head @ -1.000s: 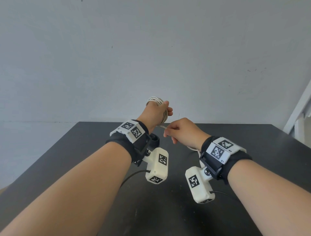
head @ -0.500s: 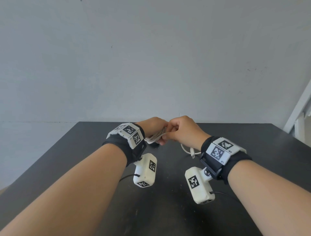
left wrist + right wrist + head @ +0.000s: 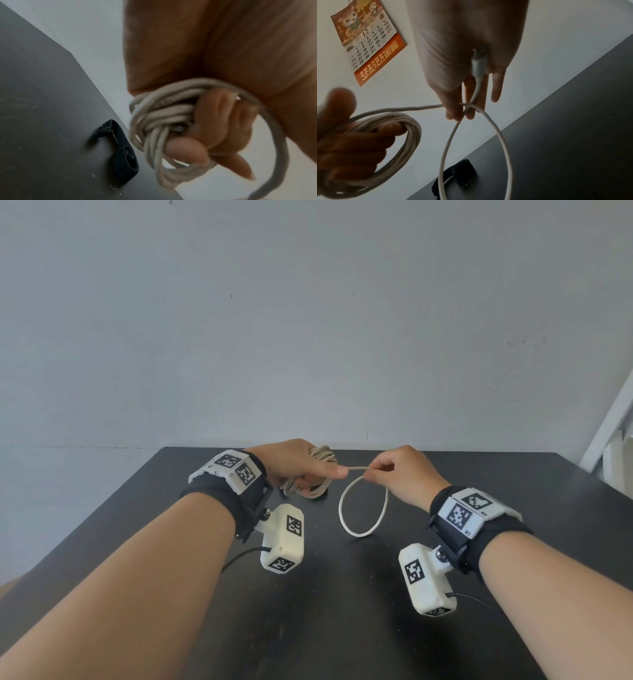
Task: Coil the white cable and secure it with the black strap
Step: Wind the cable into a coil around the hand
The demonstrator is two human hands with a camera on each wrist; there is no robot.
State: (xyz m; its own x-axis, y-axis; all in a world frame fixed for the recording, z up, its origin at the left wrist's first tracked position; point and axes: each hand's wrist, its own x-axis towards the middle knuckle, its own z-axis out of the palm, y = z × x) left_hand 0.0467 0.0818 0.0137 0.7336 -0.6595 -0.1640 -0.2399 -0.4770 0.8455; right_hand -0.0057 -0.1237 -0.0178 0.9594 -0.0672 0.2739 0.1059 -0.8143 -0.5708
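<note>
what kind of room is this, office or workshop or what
Probably a plain office or lab corner set up for recording: a bare dark table against a scuffed grey wall, with a paper wall calendar hanging there.

Both bare forearms reach forward side by side, each wrist strapped with a black band carrying a white tagged block. The left hand (image 3: pixel 294 465) is closed into a fist, thumb stretched out toward the other hand. The right hand (image 3: pixel 402 474) is raised level with it, thumb and fingers (image 3: pixel 453 113) pinched together, the remaining fingers loosely extended.
</note>
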